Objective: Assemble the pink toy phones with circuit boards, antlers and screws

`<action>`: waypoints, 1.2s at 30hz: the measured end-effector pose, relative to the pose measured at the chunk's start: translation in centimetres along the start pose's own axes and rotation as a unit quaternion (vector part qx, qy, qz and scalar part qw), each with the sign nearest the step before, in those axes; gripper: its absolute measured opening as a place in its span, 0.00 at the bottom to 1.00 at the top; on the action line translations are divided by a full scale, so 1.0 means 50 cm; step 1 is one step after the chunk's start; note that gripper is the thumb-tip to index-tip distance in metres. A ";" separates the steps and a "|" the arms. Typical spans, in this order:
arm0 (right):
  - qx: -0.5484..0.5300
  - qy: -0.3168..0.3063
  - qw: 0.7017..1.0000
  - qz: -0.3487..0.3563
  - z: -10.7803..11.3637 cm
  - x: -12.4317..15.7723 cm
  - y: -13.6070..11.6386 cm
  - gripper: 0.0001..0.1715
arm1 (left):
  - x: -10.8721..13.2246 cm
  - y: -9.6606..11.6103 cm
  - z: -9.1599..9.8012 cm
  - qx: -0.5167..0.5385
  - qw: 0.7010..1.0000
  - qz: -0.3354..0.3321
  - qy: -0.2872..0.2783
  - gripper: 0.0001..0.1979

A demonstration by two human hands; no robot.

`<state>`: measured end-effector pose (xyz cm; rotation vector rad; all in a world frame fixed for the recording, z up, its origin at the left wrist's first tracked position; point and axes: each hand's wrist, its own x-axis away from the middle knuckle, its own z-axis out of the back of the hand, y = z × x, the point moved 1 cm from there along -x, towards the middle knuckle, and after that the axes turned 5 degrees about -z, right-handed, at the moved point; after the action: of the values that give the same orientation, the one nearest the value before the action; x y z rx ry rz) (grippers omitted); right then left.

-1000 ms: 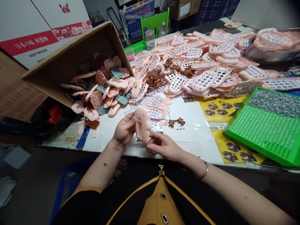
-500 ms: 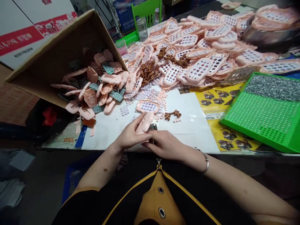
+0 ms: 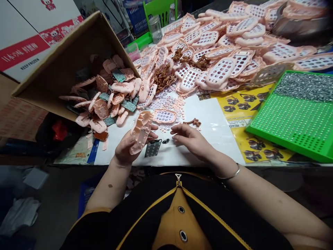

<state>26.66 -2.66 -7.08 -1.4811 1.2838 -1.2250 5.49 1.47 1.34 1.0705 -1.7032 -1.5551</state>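
Observation:
My left hand [image 3: 125, 147] is closed around a pink plastic shell [image 3: 141, 130], held with its hollow inner side up above the near edge of the white table sheet [image 3: 213, 139]. A small green circuit board [image 3: 153, 148] lies flat on the sheet just right of that hand, with a small dark part [image 3: 165, 141] beside it. My right hand [image 3: 191, 140] hovers over the sheet with fingers spread, holding nothing, fingertips near the dark part. A pink perforated front cover [image 3: 164, 116] lies just beyond both hands, and a brown rubber piece [image 3: 193, 122] rests by the right hand.
A tipped cardboard box [image 3: 65, 66] at left spills pink shells and circuit boards. A large heap of perforated pink covers [image 3: 223, 66] fills the back. A green perforated tray [image 3: 293, 118] holding small metal screws sits at right. Small keypad pieces [image 3: 169, 102] are scattered mid-table.
The circuit board has come out of the shell and now lies on the sheet. My left hand lifted the shell away to the left; my right hand let go and opened.

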 end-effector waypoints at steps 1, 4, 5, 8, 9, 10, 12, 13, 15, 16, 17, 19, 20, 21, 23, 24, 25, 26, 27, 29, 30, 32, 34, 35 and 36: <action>-0.021 -0.010 0.999 -0.025 -0.005 0.003 0.005 0.19 | 0.000 0.001 -0.004 0.002 1.000 0.003 0.010 0.29; -0.106 -0.044 0.986 -0.123 -0.021 0.020 0.015 0.24 | 0.001 0.003 -0.014 0.005 1.000 0.013 0.021 0.30; -0.136 -0.051 0.977 -0.155 -0.027 0.026 0.017 0.25 | 0.001 0.003 -0.018 0.008 1.000 0.017 0.022 0.31; -0.206 -0.064 0.952 -0.217 -0.045 0.042 0.015 0.27 | 0.000 0.003 -0.027 0.027 0.999 0.028 0.019 0.32; -0.220 -0.064 0.947 -0.224 -0.050 0.046 0.011 0.28 | 0.000 0.003 -0.030 0.035 0.999 0.030 0.017 0.31; -0.231 -0.062 0.945 -0.225 -0.054 0.048 0.007 0.28 | -0.001 0.002 -0.032 0.040 0.999 0.032 0.015 0.31; -0.245 -0.047 0.945 -0.211 -0.056 0.048 -0.003 0.29 | -0.001 0.001 -0.036 0.044 0.998 0.031 0.013 0.30; -0.248 -0.035 0.948 -0.197 -0.054 0.047 -0.007 0.29 | 0.000 0.001 -0.038 0.042 0.999 0.029 0.015 0.29; -0.242 -0.012 0.957 -0.161 -0.046 0.043 -0.013 0.30 | 0.002 0.000 -0.039 0.038 0.999 0.025 0.021 0.29; -0.233 -0.003 0.963 -0.138 -0.040 0.041 -0.015 0.31 | 0.004 -0.001 -0.040 0.038 0.999 0.028 0.020 0.29; -0.220 0.004 0.969 -0.113 -0.034 0.040 -0.017 0.31 | 0.005 -0.003 -0.042 0.040 0.998 0.036 0.017 0.29; -0.185 0.012 0.981 -0.061 -0.023 0.039 -0.021 0.30 | 0.009 -0.007 -0.046 0.048 0.997 0.055 0.007 0.30; -0.162 0.016 0.986 -0.035 -0.019 0.040 -0.024 0.28 | 0.011 -0.010 -0.049 0.055 0.997 0.063 0.001 0.30; -0.135 0.021 0.991 -0.012 -0.016 0.042 -0.028 0.27 | 0.013 -0.013 -0.052 0.059 0.996 0.070 -0.004 0.30; -0.074 0.028 0.996 0.030 -0.012 0.048 -0.039 0.22 | 0.016 -0.019 -0.060 0.064 0.994 0.086 -0.013 0.30; -0.040 0.030 0.998 0.050 -0.012 0.053 -0.046 0.20 | 0.017 -0.022 -0.063 0.066 0.993 0.096 -0.017 0.29; -0.004 0.027 0.997 0.069 -0.013 0.057 -0.054 0.18 | 0.019 -0.026 -0.067 0.067 0.992 0.107 -0.022 0.29; 0.031 0.020 0.996 0.086 -0.015 0.061 -0.061 0.17 | 0.020 -0.029 -0.070 0.067 0.990 0.118 -0.028 0.29; 0.061 0.012 0.993 0.102 -0.018 0.065 -0.068 0.16 | 0.022 -0.031 -0.074 0.069 0.989 0.127 -0.037 0.30; 0.094 0.003 0.987 0.128 -0.023 0.071 -0.076 0.18 | 0.026 -0.036 -0.080 0.074 0.986 0.138 -0.065 0.31; 0.097 0.004 0.986 0.135 -0.026 0.072 -0.078 0.19 | 0.028 -0.038 -0.083 0.077 0.984 0.141 -0.080 0.32; 0.090 0.020 0.985 0.143 -0.029 0.074 -0.077 0.18 | 0.033 -0.042 -0.086 0.086 0.980 0.146 -0.100 0.31; 0.090 0.036 0.984 0.149 -0.031 0.075 -0.074 0.13 | 0.037 -0.048 -0.087 0.100 0.978 0.154 -0.104 0.31; 0.096 0.043 0.982 0.156 -0.030 0.075 -0.073 0.11 | 0.038 -0.050 -0.087 0.108 0.976 0.159 -0.102 0.32; 0.108 0.050 0.979 0.167 -0.030 0.076 -0.072 0.10 | 0.039 -0.053 -0.087 0.118 0.974 0.164 -0.100 0.32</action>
<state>26.00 -5.81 -2.68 -1.0139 1.3538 -1.1811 8.66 -2.42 -0.84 0.7090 -2.1218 -1.3069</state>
